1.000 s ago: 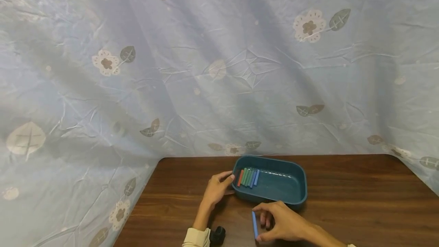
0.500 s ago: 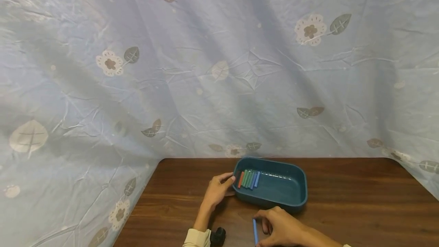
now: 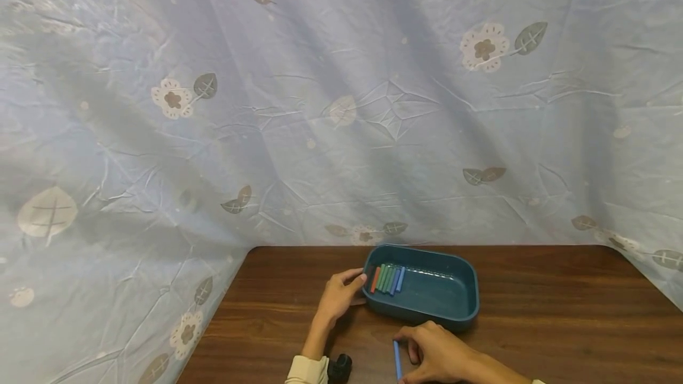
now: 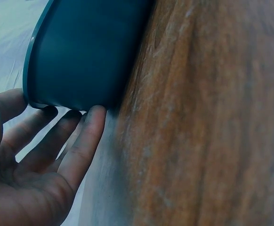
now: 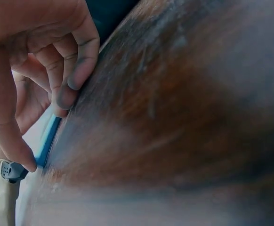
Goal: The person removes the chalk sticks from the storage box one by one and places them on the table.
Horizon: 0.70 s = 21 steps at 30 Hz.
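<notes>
A dark teal rectangular container [image 3: 443, 301] stands on the wooden table. In its left end lie a red chalk stick [image 3: 376, 280], several green chalk sticks [image 3: 385, 279] and some blue ones [image 3: 395, 281], side by side. My left hand [image 3: 337, 296] touches the container's left end. In the left wrist view its fairly straight fingertips rest against the end wall, with the thumb at the rim. In front of the container, my right hand [image 3: 439, 353] pinches a blue chalk stick [image 3: 397, 360] end to end between thumb and finger. The right wrist view has this stick [image 5: 47, 141] at the tabletop.
A brown wood-grain table [image 3: 560, 307] extends to the right of the container. Behind and left of it hangs a pale blue curtain [image 3: 320, 135] printed with flowers and leaves. A black device [image 3: 339, 368] sits at the left wrist, next to the cream sleeve [image 3: 308, 369].
My right hand and the blue chalk stick have moved slightly toward the table's near edge, mostly in the first half second. The left hand stays at the container, and the head view has shifted a little.
</notes>
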Motion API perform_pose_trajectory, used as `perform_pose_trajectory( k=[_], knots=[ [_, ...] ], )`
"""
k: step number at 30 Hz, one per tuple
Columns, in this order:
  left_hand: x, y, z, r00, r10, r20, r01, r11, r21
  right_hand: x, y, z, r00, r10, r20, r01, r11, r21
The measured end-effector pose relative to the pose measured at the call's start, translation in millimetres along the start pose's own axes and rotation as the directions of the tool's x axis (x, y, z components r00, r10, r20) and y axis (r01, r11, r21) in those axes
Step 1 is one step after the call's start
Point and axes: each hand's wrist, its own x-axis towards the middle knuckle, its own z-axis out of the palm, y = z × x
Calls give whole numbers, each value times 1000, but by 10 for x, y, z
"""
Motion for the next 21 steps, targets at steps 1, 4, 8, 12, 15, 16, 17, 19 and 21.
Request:
perform_pose_trajectory(
  k=[1, 4, 8, 12, 15, 16, 17, 19, 21],
  knots=[
    [-2, 2, 0, 1000, 1, 1, -1, 1000, -6, -1, -4, -2, 1000, 2, 1, -2, 1000, 2],
    [-9, 6, 3, 1000, -6, 17, 7, 998, -59, -8, -13, -20, 1000, 3, -1, -3, 1000, 2],
    [-14, 6, 11, 999, -16, 47, 22, 989, -147, -24, -49, -87, 1000, 22, -3, -22, 999, 32],
    [-8, 8, 13, 999, -12, 46, 18, 989, -148, -24, -114, -196, 1000, 24, -13, -22, 997, 77],
    [-2, 7, 10, 999, -12, 43, 17, 993, -116, -9, -167, -304, 999, -8, -41, 12, 996, 88],
    [0, 2, 10, 999, -10, 45, 14, 994, -112, -1, -182, -342, 998, -19, -54, 24, 996, 88],
    [2, -2, 10, 999, -13, 45, 18, 994, -104, 7, -195, -381, 998, -23, -66, 28, 996, 88],
    [9, -14, 10, 999, -21, 50, 27, 993, -112, 25, -212, -459, 995, -29, -92, 37, 996, 87],
    [17, -25, 11, 998, -25, 53, 32, 992, -125, 46, -213, -533, 992, -35, -123, 45, 996, 79]
  ],
)
